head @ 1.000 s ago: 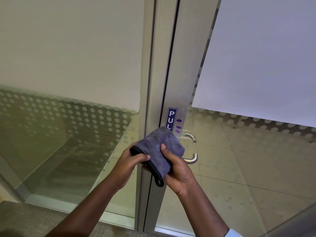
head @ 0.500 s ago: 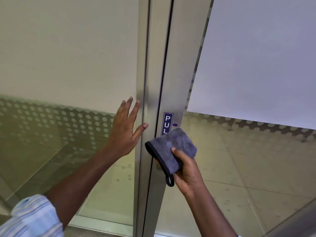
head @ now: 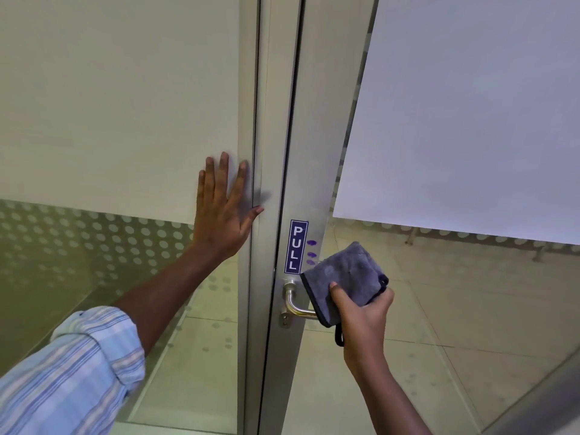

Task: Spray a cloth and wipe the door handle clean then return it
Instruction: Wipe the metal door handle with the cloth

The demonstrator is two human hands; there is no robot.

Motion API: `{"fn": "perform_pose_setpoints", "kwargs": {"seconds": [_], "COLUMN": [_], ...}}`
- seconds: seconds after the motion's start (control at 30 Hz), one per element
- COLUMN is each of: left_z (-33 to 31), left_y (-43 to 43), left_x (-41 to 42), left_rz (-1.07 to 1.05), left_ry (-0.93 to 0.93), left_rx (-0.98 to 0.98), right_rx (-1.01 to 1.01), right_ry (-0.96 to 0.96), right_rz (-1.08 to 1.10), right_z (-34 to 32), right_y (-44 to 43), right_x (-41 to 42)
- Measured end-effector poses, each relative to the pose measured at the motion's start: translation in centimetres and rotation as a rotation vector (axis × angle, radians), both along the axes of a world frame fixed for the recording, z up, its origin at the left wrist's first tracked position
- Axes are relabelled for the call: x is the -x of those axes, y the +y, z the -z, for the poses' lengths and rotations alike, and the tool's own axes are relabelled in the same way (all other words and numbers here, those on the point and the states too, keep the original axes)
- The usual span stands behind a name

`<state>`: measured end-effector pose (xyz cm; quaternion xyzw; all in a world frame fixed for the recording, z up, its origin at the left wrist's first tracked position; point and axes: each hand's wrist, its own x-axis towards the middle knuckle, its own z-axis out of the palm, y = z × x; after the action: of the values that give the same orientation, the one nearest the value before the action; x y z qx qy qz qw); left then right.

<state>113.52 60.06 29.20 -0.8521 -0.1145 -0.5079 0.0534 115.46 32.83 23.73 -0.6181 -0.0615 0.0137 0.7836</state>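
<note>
my left hand lies flat and open on the frosted glass panel, bracing me. my right hand grips the folded grey microfibre cloth against the silver metal lever door handle, ready for wiping.

A person's left arm wears a rolled-up sleeve of pale blue cloth with darker blue and white stripes, lower left of the frame; both forearms bare, no rings or watch showing.
</note>
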Motion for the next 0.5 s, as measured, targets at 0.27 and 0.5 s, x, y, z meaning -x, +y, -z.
{"fn": "perform_pose_setpoints", "kwargs": {"seconds": [0.27, 0.5], "left_z": [0.8, 1.5], "left_y": [1.7, 2.6], "left_x": [-2.2, -3.6], "left_rz": [-0.026, -0.103], "left_ry": [-0.106, -0.164], "left_rx": [-0.087, -0.172], "right_rx": [0.425, 0.663], "right_ry": [-0.576, -1.311], "right_rz": [0.282, 0.530], "right_z": [0.5, 0.2], "right_y": [0.8, 4.0], "right_x": [-1.9, -5.7]}}
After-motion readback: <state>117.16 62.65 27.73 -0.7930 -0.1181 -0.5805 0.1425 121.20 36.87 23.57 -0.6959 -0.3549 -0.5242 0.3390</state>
